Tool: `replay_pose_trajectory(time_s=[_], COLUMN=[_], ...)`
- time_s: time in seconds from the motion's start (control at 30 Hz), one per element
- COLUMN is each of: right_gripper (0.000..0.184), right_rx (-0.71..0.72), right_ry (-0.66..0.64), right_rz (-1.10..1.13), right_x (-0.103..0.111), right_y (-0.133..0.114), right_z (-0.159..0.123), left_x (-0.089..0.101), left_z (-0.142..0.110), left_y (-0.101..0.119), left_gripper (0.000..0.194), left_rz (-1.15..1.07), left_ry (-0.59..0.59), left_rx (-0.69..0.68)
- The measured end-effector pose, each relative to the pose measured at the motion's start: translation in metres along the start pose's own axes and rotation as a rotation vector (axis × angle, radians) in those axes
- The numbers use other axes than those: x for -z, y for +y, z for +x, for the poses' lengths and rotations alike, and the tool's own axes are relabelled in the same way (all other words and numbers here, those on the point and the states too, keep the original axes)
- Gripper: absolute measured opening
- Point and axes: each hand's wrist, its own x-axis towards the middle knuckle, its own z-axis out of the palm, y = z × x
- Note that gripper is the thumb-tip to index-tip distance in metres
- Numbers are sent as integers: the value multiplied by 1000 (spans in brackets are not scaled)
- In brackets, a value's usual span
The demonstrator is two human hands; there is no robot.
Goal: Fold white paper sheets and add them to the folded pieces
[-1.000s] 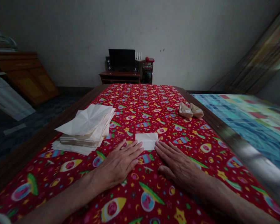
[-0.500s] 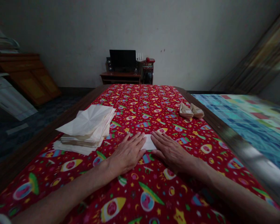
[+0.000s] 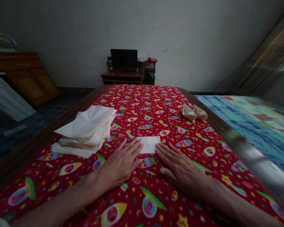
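Observation:
A small folded white sheet of paper lies flat on the red patterned tablecloth between my hands. My left hand rests palm down with fingers stretched out, its fingertips over the paper's left end. Also flat, my right hand has its fingertips at the paper's right lower corner, the thumb a little apart. Neither hand grips anything. To the left of my left hand is a stack of creased paper sheets, the top one marked with folds that fan out from its middle.
Two folded brown paper shapes stand near the table's right edge. Beyond the far end are a monitor and speakers on a small desk. A bed with a checked cover borders the right side; wooden cabinets stand left.
My hands have drawn apart and slightly toward me, uncovering more of the folded paper. My right hand has slid off to its corner. The stack and the brown shapes stay put.

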Motion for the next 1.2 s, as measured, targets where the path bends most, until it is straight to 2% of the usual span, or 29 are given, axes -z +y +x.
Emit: replay_pose_trajectory(time_s=[0.1, 0.2, 0.3, 0.43, 0.47, 0.53, 0.63, 0.87, 0.97, 1.03, 1.1, 1.2], right_gripper=[38, 27, 23, 27, 28, 30, 29, 12, 6, 7, 7, 8], right_rx=[-65, -206, -353, -389, -400, -416, -422, -563, -538, -506, -457, -331], right_ry=[69, 114, 193, 196, 183, 168, 177, 122, 126, 183, 287, 460], right_rz=[31, 41, -34, -49, -60, -71, -43, 288, 440, 499, 484, 327], right_x=[1, -2, -8, -11, -10, -10, -9, -6, -4, -3, 0, 7], right_y=[4, 11, 15, 12, 11, 10, 10, 13, 12, 11, 12, 15], right_z=[5, 17, 27, 31, 31, 30, 30, 34, 34, 33, 33, 34], left_x=[2, 4, 6, 2, -1, -8, -16, -17, -17, -14, -6, 11], left_z=[-4, 1, 13, 29, 32, 35, 35, 32, 33, 35, 38, 43], left_y=[-2, -3, -7, -15, -18, -22, -26, -26, -25, -23, -21, -18], left_gripper=[42, 34, 24, 11, 12, 29, 47, 52, 52, 51, 53, 58], left_rz=[-16, -82, -192, -257, -261, -265, -266, -298, -337, -355, -347, -278], left_ry=[17, 100, 187, 219, 221, 230, 220, 217, 240, 277, 349, 466], left_rx=[3, 16, 4, 97, 128, 168, 174, 154, 139, 131, 114, 60])
